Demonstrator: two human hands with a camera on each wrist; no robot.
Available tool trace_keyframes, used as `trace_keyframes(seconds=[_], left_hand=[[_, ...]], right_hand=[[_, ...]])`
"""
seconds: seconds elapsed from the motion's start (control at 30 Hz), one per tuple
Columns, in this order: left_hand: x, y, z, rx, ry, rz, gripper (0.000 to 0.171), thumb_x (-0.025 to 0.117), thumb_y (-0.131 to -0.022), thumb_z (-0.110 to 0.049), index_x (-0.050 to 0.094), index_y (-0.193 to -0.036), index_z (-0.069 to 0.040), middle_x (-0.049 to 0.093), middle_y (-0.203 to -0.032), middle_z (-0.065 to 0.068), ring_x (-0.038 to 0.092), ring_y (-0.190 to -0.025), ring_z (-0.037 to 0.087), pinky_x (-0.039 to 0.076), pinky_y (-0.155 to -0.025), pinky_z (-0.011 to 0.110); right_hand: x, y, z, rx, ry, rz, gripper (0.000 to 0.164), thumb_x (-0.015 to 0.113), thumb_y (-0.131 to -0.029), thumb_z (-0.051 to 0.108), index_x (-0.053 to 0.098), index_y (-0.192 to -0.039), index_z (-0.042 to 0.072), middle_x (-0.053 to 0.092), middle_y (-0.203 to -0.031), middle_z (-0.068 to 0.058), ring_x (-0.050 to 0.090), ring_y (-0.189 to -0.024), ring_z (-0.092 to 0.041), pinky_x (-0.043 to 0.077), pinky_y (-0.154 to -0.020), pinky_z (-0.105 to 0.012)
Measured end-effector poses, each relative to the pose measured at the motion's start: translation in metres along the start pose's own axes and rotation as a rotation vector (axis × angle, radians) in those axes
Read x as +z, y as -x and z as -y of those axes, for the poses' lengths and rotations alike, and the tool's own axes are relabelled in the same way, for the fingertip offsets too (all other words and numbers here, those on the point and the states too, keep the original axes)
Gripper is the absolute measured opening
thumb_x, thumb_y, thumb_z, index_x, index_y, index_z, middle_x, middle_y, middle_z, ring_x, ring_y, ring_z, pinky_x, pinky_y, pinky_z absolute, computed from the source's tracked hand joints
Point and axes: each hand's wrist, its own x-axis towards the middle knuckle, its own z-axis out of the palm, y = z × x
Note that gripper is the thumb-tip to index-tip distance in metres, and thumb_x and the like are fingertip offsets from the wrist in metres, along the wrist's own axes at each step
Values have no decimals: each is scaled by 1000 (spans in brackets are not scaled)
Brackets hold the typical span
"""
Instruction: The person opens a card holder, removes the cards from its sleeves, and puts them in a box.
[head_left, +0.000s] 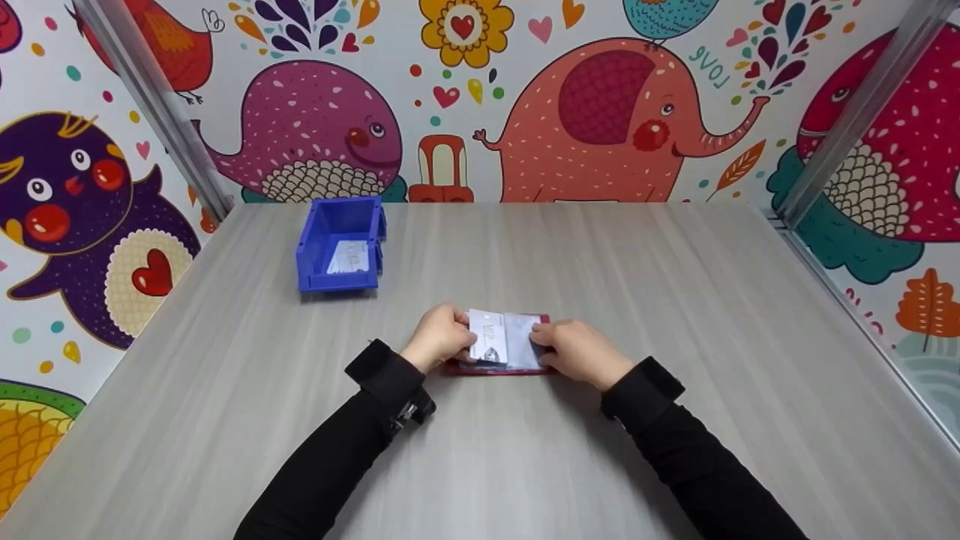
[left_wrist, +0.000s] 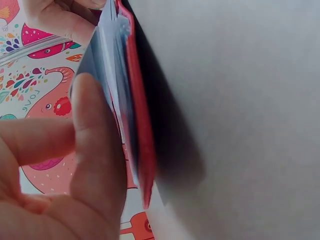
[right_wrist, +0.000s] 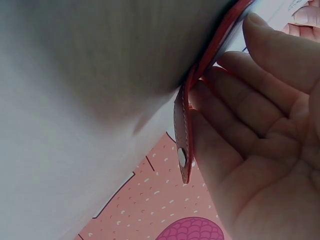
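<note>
A red card holder (head_left: 529, 343) lies open on the table, with clear plastic sleeves inside. Over its left half is a white card (head_left: 489, 330) with "VIP" lettering, pinched along its left edge by my left hand (head_left: 441, 336). My right hand (head_left: 581, 350) grips the holder's right edge, thumb on the plastic sleeve. In the left wrist view, the holder's red cover (left_wrist: 141, 125) is seen edge-on beside the left thumb. A strap with a metal snap (right_wrist: 183, 140) hangs beside the right fingers in the right wrist view. Whether the card sits inside a sleeve is unclear.
A blue plastic bin (head_left: 337, 282) stands at the back left of the table, with white card material (head_left: 350, 256) inside. The wood-grain table (head_left: 525, 465) meets walls printed with cartoon animals. Metal posts (head_left: 154, 105) stand at the back corners.
</note>
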Motion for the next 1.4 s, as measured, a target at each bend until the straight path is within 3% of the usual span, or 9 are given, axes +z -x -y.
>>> trace_keyframes(seconds=[0.2,0.43,0.67,0.87,1.07,1.4], left_hand=[[-3,2,2,14,-7,-11,25,58,-76,15,55,-100,13,60,-82,14,62,-61,19,55,-53,24],[-6,3,4,18,4,-24,25,57,-75,16,55,-100,13,59,-82,14,61,-66,21,56,-54,25],[-9,2,7,18,40,-25,25,55,-77,16,54,-102,14,61,-81,14,62,-65,20,56,-55,26],[-16,1,9,9,108,-30,29,52,-79,15,55,-108,17,61,-83,13,60,-66,19,57,-58,28],[-30,2,8,32,71,-83,31,52,-82,10,56,-113,17,58,-90,13,57,-72,19,56,-57,27],[-67,-3,10,21,141,-165,36,46,-84,10,54,-118,19,56,-93,17,55,-61,14,52,-51,20]], right_hand=[[0,0,0,9,-2,11,24,71,-82,-5,73,-105,-1,67,-118,-21,66,-103,-35,54,-84,-43],[0,-1,0,8,-7,11,17,71,-82,-6,72,-98,0,67,-118,-21,66,-102,-36,54,-82,-42],[0,0,0,5,1,3,21,71,-81,-6,73,-102,-1,67,-118,-21,66,-102,-35,54,-82,-42],[0,0,0,-8,19,-5,11,73,-80,-5,68,-88,1,68,-117,-19,68,-96,-35,54,-76,-40],[1,0,-1,-31,8,-19,13,73,-79,-6,64,-80,3,68,-116,-19,68,-93,-35,53,-70,-38],[2,-1,-2,-19,5,-2,14,73,-81,-5,71,-94,0,67,-118,-20,67,-100,-36,54,-78,-42]])
